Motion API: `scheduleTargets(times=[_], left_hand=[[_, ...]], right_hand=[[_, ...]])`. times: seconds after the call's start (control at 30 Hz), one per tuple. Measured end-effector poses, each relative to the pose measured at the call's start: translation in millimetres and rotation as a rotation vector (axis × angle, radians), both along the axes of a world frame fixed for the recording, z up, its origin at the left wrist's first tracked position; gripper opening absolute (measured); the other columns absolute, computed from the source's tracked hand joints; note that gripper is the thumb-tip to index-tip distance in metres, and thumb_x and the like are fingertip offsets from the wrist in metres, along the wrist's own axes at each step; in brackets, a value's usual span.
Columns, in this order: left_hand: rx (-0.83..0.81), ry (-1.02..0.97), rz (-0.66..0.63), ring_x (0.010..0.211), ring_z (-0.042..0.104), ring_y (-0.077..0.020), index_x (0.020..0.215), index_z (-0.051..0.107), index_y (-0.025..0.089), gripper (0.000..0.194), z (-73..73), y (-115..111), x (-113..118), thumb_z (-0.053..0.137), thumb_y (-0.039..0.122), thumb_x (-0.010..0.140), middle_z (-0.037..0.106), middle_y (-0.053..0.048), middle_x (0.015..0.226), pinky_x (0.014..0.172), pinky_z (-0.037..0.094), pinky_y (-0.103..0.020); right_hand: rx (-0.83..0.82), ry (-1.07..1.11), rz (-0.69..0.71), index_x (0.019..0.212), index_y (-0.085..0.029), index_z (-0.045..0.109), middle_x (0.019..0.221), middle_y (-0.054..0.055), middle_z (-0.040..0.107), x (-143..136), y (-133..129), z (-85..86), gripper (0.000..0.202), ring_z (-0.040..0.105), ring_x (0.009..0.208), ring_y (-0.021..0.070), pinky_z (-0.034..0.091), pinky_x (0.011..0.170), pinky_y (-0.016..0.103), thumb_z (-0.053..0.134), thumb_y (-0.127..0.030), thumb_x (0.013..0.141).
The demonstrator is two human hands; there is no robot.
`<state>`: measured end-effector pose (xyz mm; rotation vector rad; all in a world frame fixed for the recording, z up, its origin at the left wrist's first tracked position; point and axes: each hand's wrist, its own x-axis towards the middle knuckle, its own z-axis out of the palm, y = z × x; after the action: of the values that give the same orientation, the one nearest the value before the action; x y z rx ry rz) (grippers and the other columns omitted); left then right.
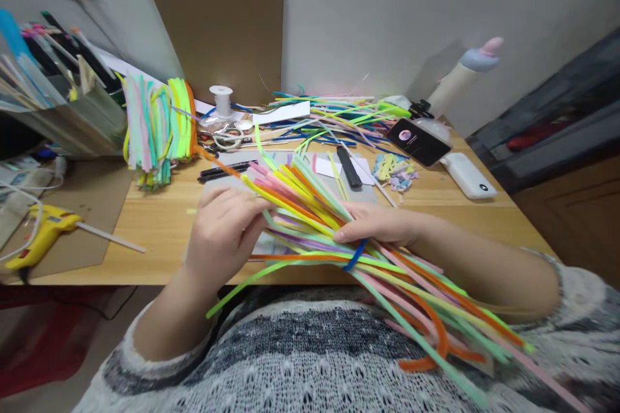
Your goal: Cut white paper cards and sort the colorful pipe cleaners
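Note:
A thick bundle of colourful pipe cleaners [310, 206] lies slantwise across my front, tied round the middle with a blue pipe cleaner [356, 255]. Near that tie, my right hand [375, 222] grips the bundle with the thumb on top. My left hand [225, 232] is closed at the bundle's left end, its fingertips pinching among the pipe cleaner ends; which strand they hold is partly hidden. One orange pipe cleaner [220, 161] sticks out past the left fingers towards the back. Loose ends of the bundle hang down to the right over my sweater.
Bent pipe cleaners [157, 122] stand in a stack at the back left, beside a pen holder [72, 122]. A yellow glue gun [41, 242] lies at far left. Loose pipe cleaners [334, 116], a phone [420, 141], a white power bank [469, 175] and a black cutter [349, 168] lie behind my hands.

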<state>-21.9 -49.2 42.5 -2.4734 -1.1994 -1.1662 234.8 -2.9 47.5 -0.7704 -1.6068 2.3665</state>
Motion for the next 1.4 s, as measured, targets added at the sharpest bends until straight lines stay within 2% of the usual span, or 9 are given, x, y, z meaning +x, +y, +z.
scheduleTargets(times=[0.17,0.27,0.5,0.67,0.77,0.87,0.97,1.2,1.4], left_hand=[[-0.138,-0.112,0.064,0.084,0.063,-0.0174,0.084,0.065,0.020,0.010,0.8,3,-7,0.059,0.012,0.081,0.071,-0.001,0.084,0.083,0.043,-0.034],[-0.273,-0.189,-0.038,0.084,0.063,-0.0170,0.080,0.067,0.020,0.009,2.0,7,-8,0.061,0.014,0.081,0.070,-0.001,0.082,0.082,0.045,-0.033],[-0.685,-0.481,-0.086,0.067,0.063,-0.0149,0.070,0.070,0.017,0.004,-8.6,17,-11,0.068,0.020,0.071,0.070,-0.001,0.075,0.062,0.051,-0.024],[-0.925,-0.704,-0.170,0.069,0.064,-0.0161,0.090,0.069,0.017,0.024,-21.8,22,-12,0.072,0.027,0.070,0.069,-0.003,0.081,0.058,0.052,-0.025],[-0.827,-0.512,-0.208,0.072,0.062,-0.0164,0.083,0.070,0.019,0.012,-22.0,22,-10,0.069,0.026,0.074,0.066,-0.002,0.075,0.067,0.051,-0.029],[-0.514,-0.180,-0.192,0.084,0.058,-0.0192,0.073,0.073,0.023,0.006,-18.9,17,-7,0.067,0.022,0.075,0.065,-0.004,0.083,0.082,0.044,-0.037],[-0.299,-0.023,-0.136,0.088,0.053,-0.0202,0.069,0.073,0.025,0.012,-18.9,10,-7,0.065,0.024,0.077,0.062,-0.005,0.091,0.087,0.035,-0.042],[-0.666,-0.144,-0.573,0.096,0.052,-0.0207,0.078,0.073,0.023,0.015,-28.6,-3,-22,0.065,0.036,0.081,0.060,-0.007,0.098,0.087,0.040,-0.038],[-0.448,-0.004,-0.322,0.088,0.050,-0.0197,0.097,0.071,0.031,0.016,-32.4,-13,-11,0.061,0.029,0.085,0.064,-0.004,0.092,0.080,0.036,-0.037]], right_hand=[[-0.133,0.176,-0.057,0.137,-0.015,0.039,0.125,0.012,0.058,2,-8,-19.6,0.077,0.062,0.103,0.0185,0.049,0.090,0.028,0.073,-0.027,0.069],[-0.120,0.177,-0.058,0.137,-0.015,0.040,0.128,0.011,0.056,4,-13,-24.2,0.075,0.059,0.108,0.0186,0.046,0.095,0.029,0.072,-0.023,0.069],[-0.167,0.207,-0.016,0.139,-0.017,0.038,0.131,0.010,0.055,11,-17,-34.9,0.078,0.055,0.115,0.0186,0.043,0.098,0.028,0.072,-0.023,0.069],[-0.274,0.190,0.019,0.140,-0.017,0.034,0.126,0.011,0.058,19,-17,-43.8,0.085,0.063,0.100,0.0197,0.050,0.088,0.030,0.075,-0.030,0.066],[-0.271,0.178,0.020,0.140,-0.017,0.035,0.128,0.011,0.057,20,-20,-42.9,0.084,0.062,0.102,0.0193,0.049,0.089,0.029,0.074,-0.029,0.067],[-0.206,0.160,0.034,0.139,-0.016,0.038,0.133,0.011,0.053,18,-24,-37.9,0.079,0.057,0.112,0.0200,0.044,0.097,0.029,0.073,-0.027,0.068],[-0.156,0.136,0.053,0.140,-0.017,0.037,0.136,0.011,0.050,17,-28,-34.4,0.080,0.052,0.119,0.0208,0.039,0.102,0.030,0.072,-0.026,0.069],[-0.167,0.224,0.170,0.143,-0.017,0.032,0.141,0.010,0.045,21,-33,-48.6,0.086,0.045,0.126,0.0244,0.033,0.106,0.034,0.073,-0.034,0.070],[-0.107,0.216,0.218,0.143,-0.017,0.031,0.143,0.010,0.041,17,-29,-50.7,0.084,0.041,0.130,0.0242,0.030,0.108,0.033,0.072,-0.036,0.072]])
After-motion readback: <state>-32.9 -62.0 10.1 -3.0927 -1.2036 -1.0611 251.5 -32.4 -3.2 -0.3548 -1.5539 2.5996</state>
